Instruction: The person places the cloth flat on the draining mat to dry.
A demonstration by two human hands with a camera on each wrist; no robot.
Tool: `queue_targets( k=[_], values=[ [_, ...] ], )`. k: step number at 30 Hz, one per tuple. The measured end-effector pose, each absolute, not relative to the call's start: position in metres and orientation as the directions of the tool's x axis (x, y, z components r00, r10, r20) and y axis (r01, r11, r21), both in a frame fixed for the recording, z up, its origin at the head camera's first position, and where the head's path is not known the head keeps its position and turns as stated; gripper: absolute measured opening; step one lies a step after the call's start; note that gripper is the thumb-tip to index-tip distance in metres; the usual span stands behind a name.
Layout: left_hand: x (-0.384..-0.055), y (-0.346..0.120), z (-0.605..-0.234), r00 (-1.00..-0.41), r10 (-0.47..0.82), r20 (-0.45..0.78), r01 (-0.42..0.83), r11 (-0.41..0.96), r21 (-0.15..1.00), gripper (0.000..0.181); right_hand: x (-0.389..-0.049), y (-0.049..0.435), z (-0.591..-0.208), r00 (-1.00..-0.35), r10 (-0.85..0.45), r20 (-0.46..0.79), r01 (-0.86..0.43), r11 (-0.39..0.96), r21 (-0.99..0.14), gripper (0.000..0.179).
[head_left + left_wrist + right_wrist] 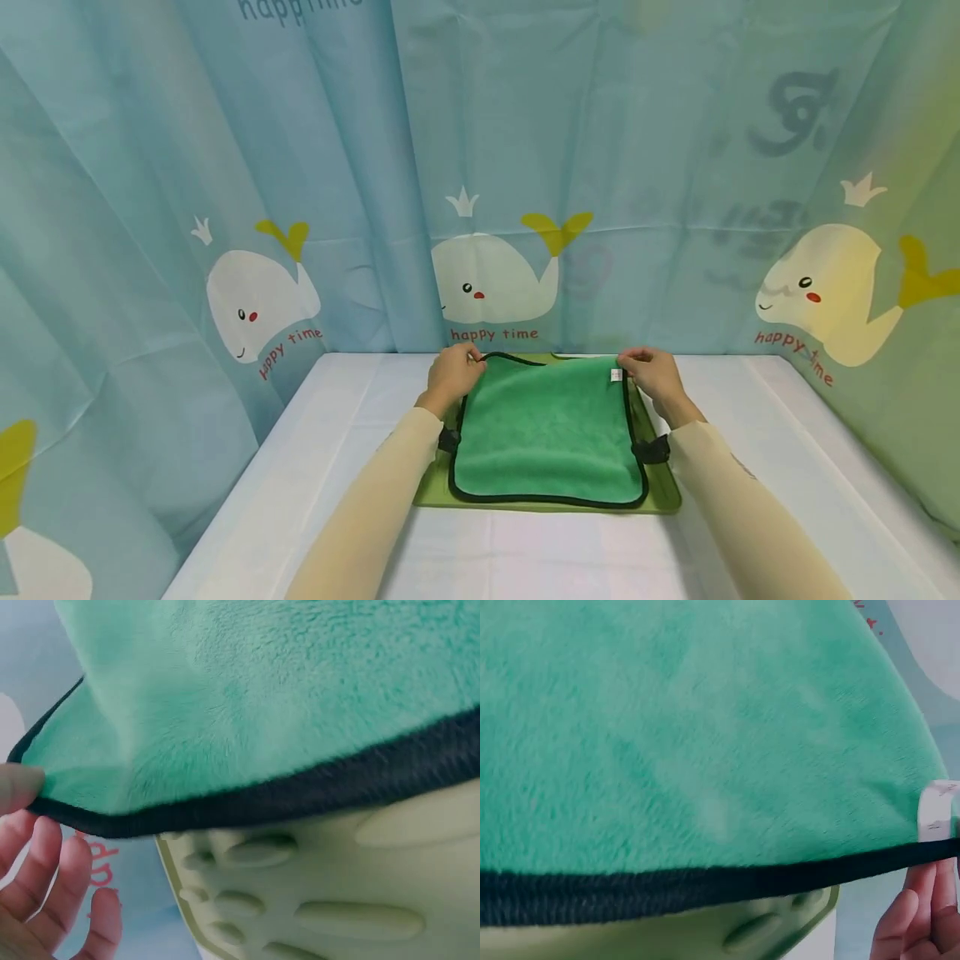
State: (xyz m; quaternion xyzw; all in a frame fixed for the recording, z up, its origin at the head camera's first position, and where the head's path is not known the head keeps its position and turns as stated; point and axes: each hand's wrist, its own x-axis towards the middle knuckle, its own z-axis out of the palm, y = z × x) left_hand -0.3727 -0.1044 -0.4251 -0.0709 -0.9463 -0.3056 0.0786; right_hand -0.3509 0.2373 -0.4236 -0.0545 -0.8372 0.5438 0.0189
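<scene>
The site is forming a curtained tabletop booth; a light-blue curtain (495, 108) bearing printed whales (495, 275) and "happy time" lettering (472, 334) is hanging behind and along both sides of a white table (352, 417); the curtain is concealing the wider room, leaving home or workplace undeterminable.

The cloth (547, 425) is plain green with black trim (551, 500) and a white tag (617, 375) at its two o'clock. The tray (663, 490) beneath is yellower, olive green, patterned with raised ovals (360, 919). The bench (547, 554) is white, the sleeves (367, 508) cream, the straps (651, 451) black. The curtain (652, 108), pale blue and yellow-green toward three o'clock, bears white whales (495, 279) with yellow tails (557, 237), white crowns (462, 205) and red lettering (495, 334); three sit at the cloth's ten, eleven and two o'clock.
</scene>
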Motion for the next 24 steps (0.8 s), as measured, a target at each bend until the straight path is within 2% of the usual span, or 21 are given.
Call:
queue_targets(
  k=[6,11,17,24],
  values=[
    [-0.375,-0.111,-0.427,-0.979,0.004,0.204,0.134,0.767,0.627,0.011,-0.353,0.234,-0.426,-0.991,0.103,-0.081,0.117,0.416,-0.902,0.044],
    [-0.377,-0.115,-0.436,-0.986,-0.004,0.168,0.105,0.765,0.635,0.011,-0.356,0.233,-0.434,-0.986,0.079,-0.146,0.166,0.458,-0.873,0.045],
    [-0.377,-0.116,-0.444,-0.99,0.0,0.142,0.089,0.78,0.62,0.012,-0.359,0.232,-0.44,-0.985,0.071,-0.155,0.17,0.485,-0.858,0.046],
    [-0.378,-0.117,-0.443,-0.989,-0.036,0.144,0.064,0.775,0.629,0.014,-0.365,0.234,-0.445,-0.989,0.1,-0.112,0.148,0.505,-0.851,0.029]
  ],
)
